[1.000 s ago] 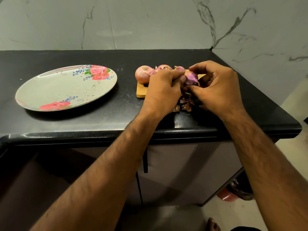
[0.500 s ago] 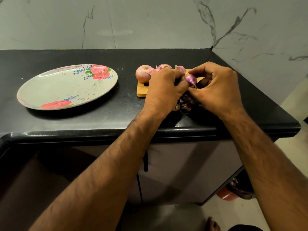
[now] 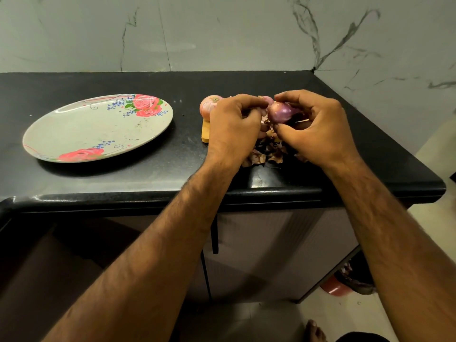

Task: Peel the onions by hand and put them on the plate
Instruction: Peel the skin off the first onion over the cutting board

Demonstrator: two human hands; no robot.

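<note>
A small purple onion (image 3: 281, 112) sits between my two hands above a wooden board (image 3: 205, 132). My right hand (image 3: 318, 129) grips it with curled fingers and thumb. My left hand (image 3: 234, 127) pinches at its left side, fingers curled over a bit of skin. An unpeeled pinkish onion (image 3: 208, 104) lies on the board to the left, and other onions behind my left hand are mostly hidden. The flowered plate (image 3: 74, 134) lies on the left of the black counter with nothing on it.
Dry onion peels (image 3: 265, 155) lie in a heap on the black counter (image 3: 172, 169) under my hands, near its front edge. A marble wall rises behind and to the right. Cabinet doors and the floor show below.
The purple onion has been turned so more of its glossy side faces me. My right thumb has shifted under it, and my left fingers have moved up to its left side.
</note>
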